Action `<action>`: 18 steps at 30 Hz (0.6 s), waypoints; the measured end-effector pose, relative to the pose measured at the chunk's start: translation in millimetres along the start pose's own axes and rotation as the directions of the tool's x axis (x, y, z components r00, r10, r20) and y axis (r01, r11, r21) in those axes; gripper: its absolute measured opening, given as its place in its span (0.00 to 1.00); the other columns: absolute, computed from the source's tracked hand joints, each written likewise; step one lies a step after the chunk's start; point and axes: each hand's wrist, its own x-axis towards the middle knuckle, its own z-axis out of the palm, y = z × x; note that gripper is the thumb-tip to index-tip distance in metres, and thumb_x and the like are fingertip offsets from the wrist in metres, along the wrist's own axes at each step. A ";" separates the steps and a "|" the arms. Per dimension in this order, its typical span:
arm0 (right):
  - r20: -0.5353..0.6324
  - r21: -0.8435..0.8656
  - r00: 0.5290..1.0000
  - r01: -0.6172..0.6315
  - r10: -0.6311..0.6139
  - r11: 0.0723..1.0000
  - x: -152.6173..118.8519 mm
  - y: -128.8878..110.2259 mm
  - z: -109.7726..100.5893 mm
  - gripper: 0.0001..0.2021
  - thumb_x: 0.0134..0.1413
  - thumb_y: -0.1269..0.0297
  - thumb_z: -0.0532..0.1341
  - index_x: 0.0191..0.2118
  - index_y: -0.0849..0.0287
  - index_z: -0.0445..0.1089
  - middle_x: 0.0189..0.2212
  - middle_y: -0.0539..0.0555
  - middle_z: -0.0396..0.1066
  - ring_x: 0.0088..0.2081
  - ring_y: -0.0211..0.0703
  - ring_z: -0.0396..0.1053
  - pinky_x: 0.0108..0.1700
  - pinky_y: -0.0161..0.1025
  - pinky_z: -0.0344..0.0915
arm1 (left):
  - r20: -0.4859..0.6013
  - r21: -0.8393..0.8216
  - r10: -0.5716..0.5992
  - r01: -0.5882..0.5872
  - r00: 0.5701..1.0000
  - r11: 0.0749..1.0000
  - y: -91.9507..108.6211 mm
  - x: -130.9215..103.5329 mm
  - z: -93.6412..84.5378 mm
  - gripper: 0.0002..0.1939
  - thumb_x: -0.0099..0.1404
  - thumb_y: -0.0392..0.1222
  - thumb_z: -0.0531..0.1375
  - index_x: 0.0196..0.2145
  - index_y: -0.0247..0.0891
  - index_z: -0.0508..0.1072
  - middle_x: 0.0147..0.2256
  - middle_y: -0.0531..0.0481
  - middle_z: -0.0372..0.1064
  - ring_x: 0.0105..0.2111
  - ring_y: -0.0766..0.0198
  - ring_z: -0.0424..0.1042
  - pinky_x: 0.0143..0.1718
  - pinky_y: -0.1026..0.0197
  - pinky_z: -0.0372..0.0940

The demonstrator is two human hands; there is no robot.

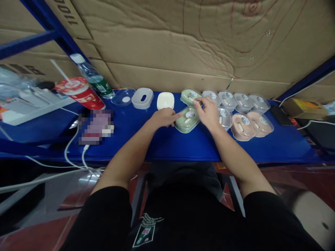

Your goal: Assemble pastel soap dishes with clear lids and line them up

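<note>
A light green box point(187, 120) with a clear lid and a round sticker lies on the blue table in front of me. My left hand point(164, 117) is at its left edge, fingers curled and thumb on the lid's rim. Just behind stands a second green box point(190, 95), also lidded and stickered. My right hand point(208, 111) reaches over from the right, its fingertips bunched together at this rear box's front right edge. Whatever lies between those fingertips is hidden. A cream oval-cornered piece point(165, 100) sits beyond my left hand.
Right of my hands are grey boxes point(243, 102) and pink boxes point(243, 127) with clear lids. To the left are an open-slotted white box point(142, 98), a loose clear lid point(123, 97), a bottle point(96, 80), a red cup point(83, 94) and white cables point(85, 153). Cardboard point(157, 45) walls the back.
</note>
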 end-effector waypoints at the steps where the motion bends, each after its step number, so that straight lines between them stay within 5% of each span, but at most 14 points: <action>1: -0.020 0.037 0.998 0.059 -0.058 0.998 -2.5 -6.0 -1.2 0.29 0.76 0.36 0.53 0.49 0.55 0.81 0.42 0.58 0.81 0.45 0.53 0.76 0.52 0.50 0.72 | 0.003 -0.039 0.010 -0.010 1.000 0.999 3.8 1.7 7.8 0.31 0.74 0.66 0.53 0.29 0.38 0.78 0.29 0.43 0.81 0.22 0.62 0.74 0.30 0.58 0.66; 5: 0.107 0.102 0.960 0.249 -0.260 0.963 -16.8 -31.1 -1.1 0.26 0.77 0.41 0.54 0.48 0.54 0.82 0.39 0.56 0.81 0.42 0.50 0.77 0.47 0.47 0.73 | 0.065 -0.256 0.229 -0.206 0.971 0.945 10.4 11.2 35.8 0.23 0.76 0.57 0.54 0.35 0.39 0.80 0.27 0.46 0.79 0.20 0.65 0.69 0.28 0.59 0.66; 8: 0.174 0.063 0.939 0.291 -0.298 0.955 -24.4 -43.6 -0.4 0.23 0.77 0.43 0.56 0.48 0.55 0.82 0.41 0.57 0.82 0.44 0.52 0.78 0.49 0.49 0.73 | -0.011 -0.267 0.443 -0.430 0.896 0.862 3.5 19.2 41.3 0.13 0.72 0.45 0.57 0.34 0.39 0.78 0.28 0.49 0.78 0.27 0.64 0.75 0.36 0.60 0.69; 10: 0.155 0.046 0.942 0.295 -0.299 0.954 -27.1 -48.8 -0.7 0.22 0.77 0.45 0.56 0.49 0.55 0.82 0.44 0.58 0.82 0.47 0.54 0.77 0.53 0.52 0.73 | -0.090 -0.265 0.486 -0.492 0.869 0.830 -4.2 23.2 36.5 0.14 0.72 0.43 0.57 0.31 0.38 0.77 0.29 0.49 0.77 0.32 0.63 0.76 0.39 0.60 0.70; 15: 0.179 0.118 0.937 0.283 -0.301 0.952 -34.7 -58.3 6.1 0.25 0.75 0.41 0.57 0.64 0.52 0.75 0.62 0.60 0.76 0.64 0.60 0.70 0.67 0.61 0.66 | -0.245 -0.132 0.415 -0.454 0.876 0.881 -21.9 21.8 8.4 0.15 0.72 0.47 0.58 0.42 0.37 0.82 0.41 0.46 0.81 0.44 0.56 0.79 0.47 0.55 0.72; 18: 0.330 0.145 0.909 0.220 -0.256 0.965 -38.4 -61.3 14.9 0.37 0.72 0.33 0.56 0.75 0.51 0.63 0.76 0.60 0.60 0.78 0.66 0.51 0.76 0.70 0.53 | -0.405 0.155 0.278 -0.234 0.871 0.960 -29.4 17.1 -7.1 0.21 0.70 0.49 0.64 0.56 0.40 0.82 0.59 0.42 0.76 0.58 0.48 0.77 0.61 0.49 0.69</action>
